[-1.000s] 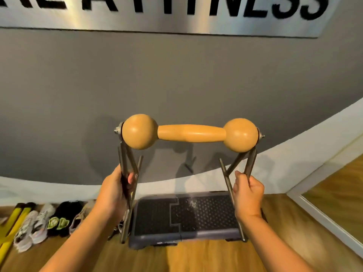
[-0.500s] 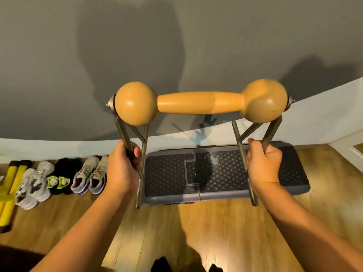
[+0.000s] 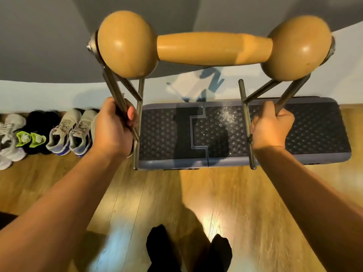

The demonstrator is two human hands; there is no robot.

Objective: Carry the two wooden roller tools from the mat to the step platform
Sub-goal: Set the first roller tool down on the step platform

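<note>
A wooden roller tool (image 3: 214,49), two round knobs joined by a thick bar on a grey metal frame, is held up in front of me. My left hand (image 3: 113,128) grips the frame's left rods and my right hand (image 3: 271,127) grips the right rods. Below and beyond it lies the dark step platform (image 3: 170,132) with a studded top, set against the wall. The roller hangs above the platform's near edge. A second roller and the mat are out of view.
Several pairs of shoes (image 3: 66,132) line the wall left of the platform. Wooden floor (image 3: 176,193) lies between me and the platform, with my black-socked feet (image 3: 188,250) at the bottom. A grey wall with a white skirting stands behind.
The camera has tilted down and I have come closer to the platform. The roller now looks larger and sits over the platform's front; both hands keep their grip.
</note>
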